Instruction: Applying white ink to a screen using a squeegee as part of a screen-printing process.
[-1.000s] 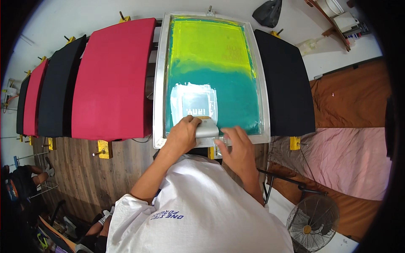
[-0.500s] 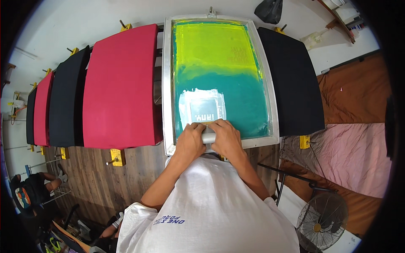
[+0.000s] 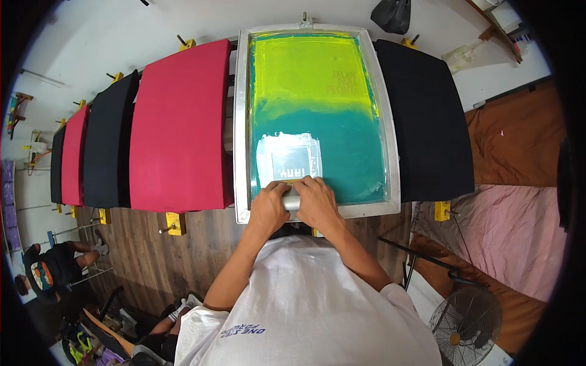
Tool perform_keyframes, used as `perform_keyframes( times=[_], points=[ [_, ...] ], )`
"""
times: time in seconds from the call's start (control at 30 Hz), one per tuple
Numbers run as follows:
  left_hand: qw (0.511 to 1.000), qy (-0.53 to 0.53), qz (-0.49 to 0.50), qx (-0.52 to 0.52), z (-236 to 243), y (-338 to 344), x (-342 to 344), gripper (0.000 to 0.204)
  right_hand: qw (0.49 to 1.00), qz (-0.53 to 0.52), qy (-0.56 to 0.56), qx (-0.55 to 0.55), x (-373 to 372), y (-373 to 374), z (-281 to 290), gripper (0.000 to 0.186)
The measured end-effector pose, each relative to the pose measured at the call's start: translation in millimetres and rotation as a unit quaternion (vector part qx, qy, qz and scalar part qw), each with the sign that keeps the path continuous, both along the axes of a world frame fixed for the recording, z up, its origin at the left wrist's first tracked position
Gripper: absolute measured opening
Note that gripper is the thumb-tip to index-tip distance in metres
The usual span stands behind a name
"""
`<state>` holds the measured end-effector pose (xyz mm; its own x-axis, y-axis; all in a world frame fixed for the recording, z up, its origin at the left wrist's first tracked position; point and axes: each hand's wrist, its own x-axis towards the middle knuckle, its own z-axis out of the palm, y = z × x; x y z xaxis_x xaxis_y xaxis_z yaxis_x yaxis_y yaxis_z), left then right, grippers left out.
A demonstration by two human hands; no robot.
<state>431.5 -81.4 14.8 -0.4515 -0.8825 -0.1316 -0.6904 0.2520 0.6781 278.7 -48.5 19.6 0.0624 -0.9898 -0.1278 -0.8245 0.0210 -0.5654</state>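
A squeegee [image 3: 292, 203] with a pale handle stands at the near end of a screen-printing frame [image 3: 242, 128]. My left hand [image 3: 266, 210] is closed over its left part and my right hand [image 3: 317, 205] over its right part, fingers curled over the far side. Most of the squeegee is hidden by my hands. Inside the metal frame, the mesh [image 3: 342, 149] is teal on the near half and smeared with yellow-green ink [image 3: 293, 64] on the far half. A pale patch with a small white-lettered design [image 3: 292, 160] lies just beyond my fingers.
Red fabric on a board [image 3: 180, 128] sits left of the frame, with more black and red boards further left. Black fabric [image 3: 424, 122] covers the board at right. Yellow clamps [image 3: 176, 223] hang below the boards. A fan [image 3: 465, 326] stands near right; a person [image 3: 52, 268] is at far left.
The view has shifted slightly, and the boards at left appear a little further right. My hands keep their hold on the squeegee at the near end, seen slightly further left.
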Motion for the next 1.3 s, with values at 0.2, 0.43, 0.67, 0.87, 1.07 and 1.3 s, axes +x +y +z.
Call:
perform_keyframes(
  times=[0.2,0.43,0.67,0.87,1.07,1.3],
  points=[
    [1.0,-0.004,-0.019,0.001,7.4,-7.9,1.6,0.043,1.0,0.007,0.008,-0.005,0.2,-3.5,2.3,0.04],
    [0.993,-0.054,-0.087,0.065,14.1,-17.6,5.5,0.037,0.998,0.032,0.026,0.049,-4.0,-1.4,12.8,0.028],
    [0.995,-0.017,-0.102,-0.018,15.4,-80.1,1.9,0.035,0.997,0.028,0.065,0.035,-8.8,-68.6,27.3,0.027],
    [0.993,0.015,-0.087,-0.077,-26.2,-33.6,11.8,0.064,0.992,0.018,0.064,-0.106,0.5,-24.8,-14.9,0.041],
    [0.994,0.016,-0.101,-0.046,-9.4,16.6,24.1,0.064,0.998,0.024,0.049,-0.023,13.6,28.3,7.9,0.046],
    [0.993,0.01,-0.12,-0.02,5.3,-56.7,3.4,0.049,0.995,0.025,0.083,-0.038,-9.8,-44.3,22.0,0.027]
  ],
)
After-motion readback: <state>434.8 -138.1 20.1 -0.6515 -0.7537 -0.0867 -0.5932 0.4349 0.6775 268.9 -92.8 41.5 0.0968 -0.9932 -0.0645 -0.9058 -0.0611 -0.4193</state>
